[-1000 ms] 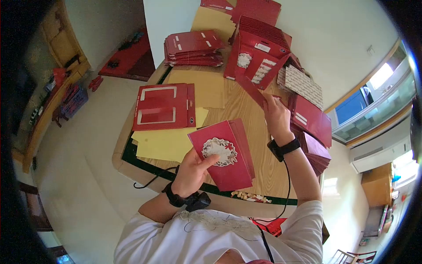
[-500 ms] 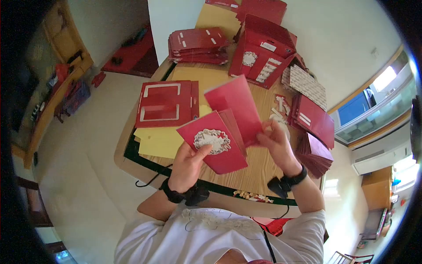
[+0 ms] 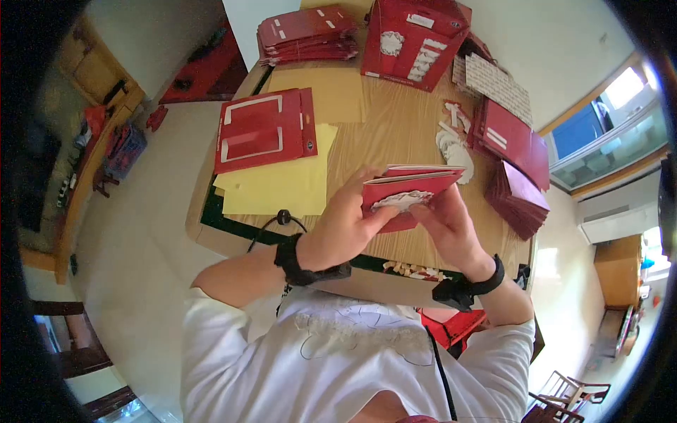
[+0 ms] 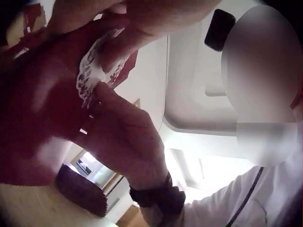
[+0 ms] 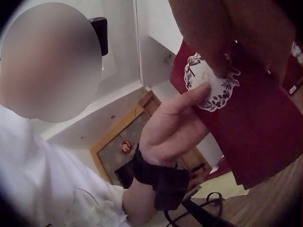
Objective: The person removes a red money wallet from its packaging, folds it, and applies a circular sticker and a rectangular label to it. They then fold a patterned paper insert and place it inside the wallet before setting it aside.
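Observation:
A small stack of red folded cards [image 3: 381, 192] is held upright between both hands above the front of the table. Its front card carries a white scalloped cut-out with a leafy wreath border [image 5: 220, 101]. My left hand [image 3: 338, 224] grips the left side of the stack, its thumb over the front by the cut-out. On the right side, my right hand [image 3: 453, 224] grips the stack too, thumb on the cut-out's lower edge. Most fingers are hidden behind the cards. In the left wrist view, both thumbs lie close together on the cut-out [image 4: 86, 78].
At the left a red folder [image 3: 254, 130] lies on yellow sheets [image 3: 275, 194]. A red stack [image 3: 310, 32] and red box [image 3: 416, 42] stand behind. White cut-outs [image 3: 457, 155], script-patterned sheets [image 3: 497, 88] and red card piles [image 3: 518, 197] line the right. Small pieces [image 3: 416, 271] lie along the front edge.
My right hand brought a separate red card leftward and put it with those in my left hand. Both hands now hold the stack together, tipped more upright.

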Demonstrator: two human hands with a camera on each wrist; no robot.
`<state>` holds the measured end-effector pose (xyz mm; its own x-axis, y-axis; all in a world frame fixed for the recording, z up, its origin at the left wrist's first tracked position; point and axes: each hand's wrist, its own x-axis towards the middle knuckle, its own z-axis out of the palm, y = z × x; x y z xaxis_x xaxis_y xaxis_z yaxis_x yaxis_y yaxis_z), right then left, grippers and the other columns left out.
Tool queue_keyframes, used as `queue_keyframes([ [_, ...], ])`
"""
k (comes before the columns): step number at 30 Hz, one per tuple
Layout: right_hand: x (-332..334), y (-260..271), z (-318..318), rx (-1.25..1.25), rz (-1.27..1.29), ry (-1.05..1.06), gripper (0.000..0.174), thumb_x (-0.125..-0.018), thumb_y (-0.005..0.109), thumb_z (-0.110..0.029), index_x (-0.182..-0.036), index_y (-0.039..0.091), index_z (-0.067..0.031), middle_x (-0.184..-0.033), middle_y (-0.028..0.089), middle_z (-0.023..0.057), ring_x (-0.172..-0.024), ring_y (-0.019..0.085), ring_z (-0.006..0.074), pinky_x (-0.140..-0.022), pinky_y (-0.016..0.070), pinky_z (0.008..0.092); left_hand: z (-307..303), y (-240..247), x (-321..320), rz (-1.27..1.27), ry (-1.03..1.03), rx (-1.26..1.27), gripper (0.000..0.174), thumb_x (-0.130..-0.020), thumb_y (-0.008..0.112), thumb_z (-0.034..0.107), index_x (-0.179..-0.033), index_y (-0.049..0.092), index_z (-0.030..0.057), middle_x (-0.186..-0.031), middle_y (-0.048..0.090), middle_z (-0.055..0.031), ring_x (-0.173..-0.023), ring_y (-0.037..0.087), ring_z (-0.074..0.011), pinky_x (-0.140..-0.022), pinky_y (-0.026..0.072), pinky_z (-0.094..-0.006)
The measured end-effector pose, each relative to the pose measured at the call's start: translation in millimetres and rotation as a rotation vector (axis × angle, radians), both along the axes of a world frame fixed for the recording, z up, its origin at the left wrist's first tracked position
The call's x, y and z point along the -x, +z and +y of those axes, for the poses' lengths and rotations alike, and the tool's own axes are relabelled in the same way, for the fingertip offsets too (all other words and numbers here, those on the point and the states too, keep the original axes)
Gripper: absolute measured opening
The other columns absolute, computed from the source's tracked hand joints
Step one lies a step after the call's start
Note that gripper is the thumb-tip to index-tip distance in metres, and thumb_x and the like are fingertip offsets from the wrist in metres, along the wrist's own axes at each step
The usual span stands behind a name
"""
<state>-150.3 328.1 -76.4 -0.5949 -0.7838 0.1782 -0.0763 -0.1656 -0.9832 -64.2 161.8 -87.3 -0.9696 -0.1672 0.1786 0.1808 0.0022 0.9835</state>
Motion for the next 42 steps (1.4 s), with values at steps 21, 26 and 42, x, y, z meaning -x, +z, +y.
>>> queue_keyframes([
  [21, -16, 60, 28, -0.559, 1.124, -0.266, 0.06, -0.07, 0.069, -0.018, -0.122, 0.044, -0.0023, -0.123, 0.046, 0.0187, -0.112, 0.045, 0.0336, -0.095, 0.038, 0.0392, 4, -31, 18, -0.267, -0.42, 0.091, 0.024, -0.083, 0.06, 0.001, -0.107, 0.058, -0.0008, -0.097, 0.064, -0.0049, -0.093, 0.057, -0.0105, -0.084, 0.0461, -0.0263],
  [26, -14, 58, 20, -0.889, 1.071, 0.125, 0.051, -0.073, 0.065, -0.016, -0.12, 0.048, -0.0035, -0.099, 0.061, 0.0165, -0.083, 0.06, 0.0283, -0.073, 0.0503, 0.0315, 11, -25, 20, -0.248, -0.476, -0.015, 0.037, -0.082, 0.06, -0.002, -0.116, 0.048, 0.0016, -0.102, 0.06, -0.0064, -0.098, 0.056, -0.0122, -0.085, 0.0458, -0.0266],
  [42, 11, 9, 48, -0.046, -0.265, -0.339, 0.03, -0.091, 0.049, -0.005, -0.12, 0.041, -0.0011, -0.109, 0.054, 0.0047, -0.099, 0.051, 0.0092, -0.086, 0.0434, 0.0261, -5, 3, 9, -0.189, -0.118, -0.152, 0.037, -0.082, 0.065, 0.011, -0.113, 0.052, -0.0018, -0.103, 0.062, -0.0077, -0.092, 0.058, -0.0138, -0.08, 0.0473, -0.0283],
])
